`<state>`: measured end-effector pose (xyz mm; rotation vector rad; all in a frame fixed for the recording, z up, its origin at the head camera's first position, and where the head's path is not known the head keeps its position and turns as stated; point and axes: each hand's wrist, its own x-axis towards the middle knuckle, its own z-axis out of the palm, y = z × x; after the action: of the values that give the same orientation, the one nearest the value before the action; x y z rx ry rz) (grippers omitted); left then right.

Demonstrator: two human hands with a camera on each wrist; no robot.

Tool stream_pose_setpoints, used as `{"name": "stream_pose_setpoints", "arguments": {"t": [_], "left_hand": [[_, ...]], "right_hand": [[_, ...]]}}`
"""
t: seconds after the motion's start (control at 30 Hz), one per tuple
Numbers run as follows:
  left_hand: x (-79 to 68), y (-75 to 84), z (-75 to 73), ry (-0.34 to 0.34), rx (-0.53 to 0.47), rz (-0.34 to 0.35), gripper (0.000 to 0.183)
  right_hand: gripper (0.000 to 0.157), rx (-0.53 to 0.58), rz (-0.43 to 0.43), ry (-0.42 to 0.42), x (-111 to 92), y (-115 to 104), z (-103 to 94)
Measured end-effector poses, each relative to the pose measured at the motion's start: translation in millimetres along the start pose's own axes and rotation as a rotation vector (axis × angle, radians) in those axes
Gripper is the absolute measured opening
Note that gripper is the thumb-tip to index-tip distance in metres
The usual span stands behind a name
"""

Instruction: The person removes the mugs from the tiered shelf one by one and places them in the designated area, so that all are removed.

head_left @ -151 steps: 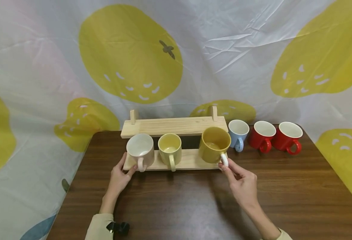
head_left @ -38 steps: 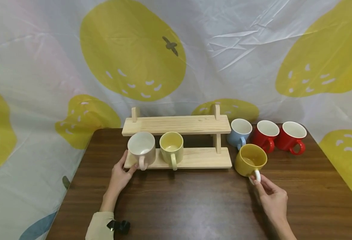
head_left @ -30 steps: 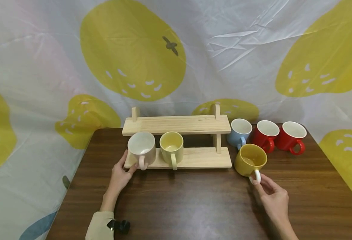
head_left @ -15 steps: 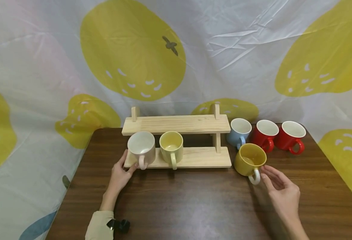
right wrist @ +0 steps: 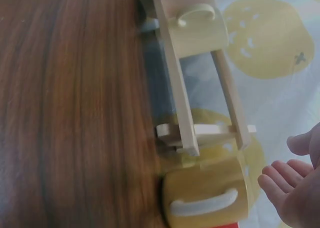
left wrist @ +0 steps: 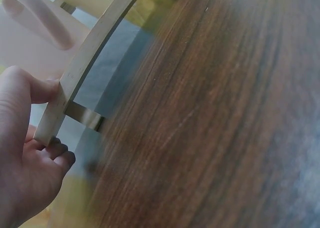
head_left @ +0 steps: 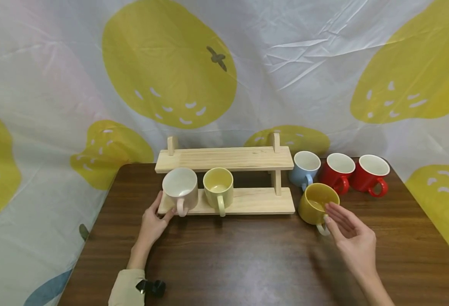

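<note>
My left hand grips the left end of the two-tier wooden shelf's lower board; the left wrist view has the thumb above the board and fingers beneath. On that board stand a pale pink mug and a light yellow mug, handles forward. My right hand hovers by the mustard mug, fingers loosely extended and holding nothing. This mug sits upright on the table, right of the shelf, white handle forward. In the right wrist view, the right hand is apart from the mustard mug.
Behind the mustard mug are a light blue mug and two red mugs, one nearer and one farther right. The shelf's upper board bears no mugs. A fruit-patterned curtain hangs behind the brown table.
The mustard mug has gone from the shelf's lower board to the table on the right. My right hand has let go of its handle and risen slightly. The left hand keeps its grip.
</note>
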<state>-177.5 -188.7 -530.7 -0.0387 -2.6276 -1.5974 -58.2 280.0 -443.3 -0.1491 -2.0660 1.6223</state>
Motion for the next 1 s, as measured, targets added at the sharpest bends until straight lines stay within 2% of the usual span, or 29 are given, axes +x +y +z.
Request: {"name": "stream_pose_setpoints", "arguments": {"t": [0.27,0.53,0.67,0.83,1.0], "left_hand": [[-0.9,2.4,-1.2,0.003,0.004,-0.003,0.08],[0.1,0.5,-0.7,0.009,-0.004,-0.011,0.08],[0.1,0.0,-1.0,0.0,-0.022,-0.016,0.081],[0.2,-0.2,-0.8,0.002,-0.015,-0.017,0.081],[0.4,-0.1,0.3,0.01,-0.017,-0.013,0.08]], "right_hand": [[0.038,0.125,-0.015,-0.086,0,-5,19.6],[0.039,0.174,-0.038,-0.191,-4,-8,42.6],[0.039,0.15,-0.053,-0.225,-4,-11,55.7],[0.039,0.096,-0.111,-0.287,-4,-15,72.5],[0.04,0.102,-0.121,-0.335,-5,-17,87.4]]}}
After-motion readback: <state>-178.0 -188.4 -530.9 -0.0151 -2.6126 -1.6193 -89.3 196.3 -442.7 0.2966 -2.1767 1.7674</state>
